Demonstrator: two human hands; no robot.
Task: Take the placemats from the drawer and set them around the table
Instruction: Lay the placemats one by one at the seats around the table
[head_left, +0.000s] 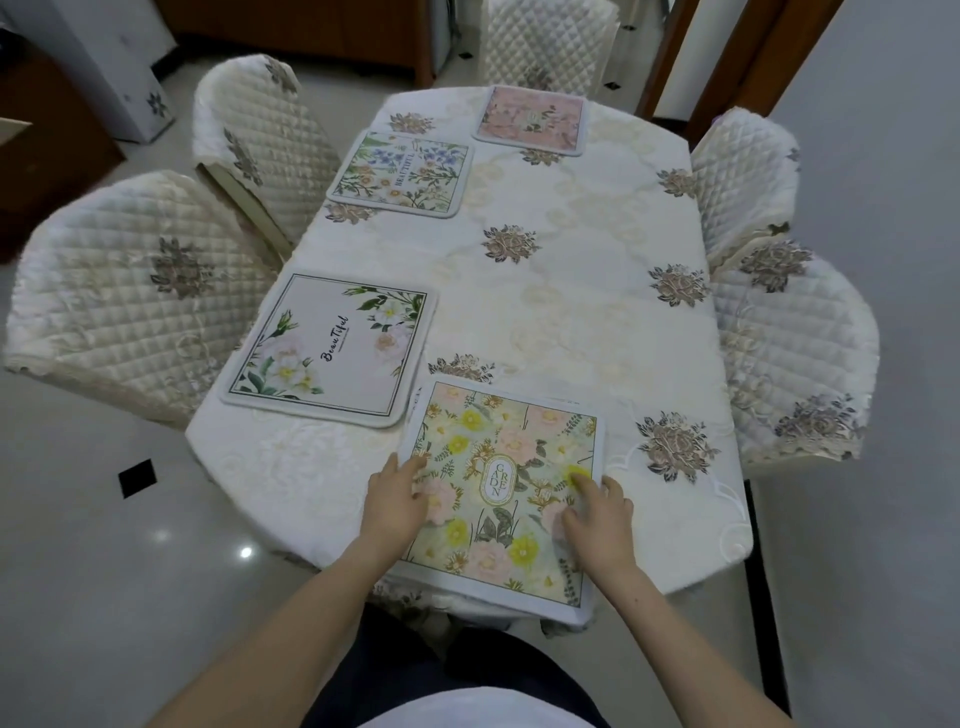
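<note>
The left hand (397, 491) rests on the left edge of the green-and-yellow floral placemat (501, 488), fingers bent over its border, though whether the thumb hooks under the edge cannot be told; the right hand (597, 514) lies on top of the same mat near its right edge, fingers loosely bent and pressing down on the print rather than closing around anything. This mat sits at the near end of the counter (571, 270), its near edge hanging slightly past the counter's rim, and a second mat's pale border shows just beneath it along the far and right sides. Just beside it to the left lies a white placemat with pale roses (332, 345); further along the left side is a mat with blue flowers (402, 174), and at the far end a pink placemat (530, 120). The counter wears a cream tablecloth with embroidered rosettes. Quilted chairs stand around it: two on the left (124, 291), two on the right (789, 343), one at the far end (545, 41)
</note>
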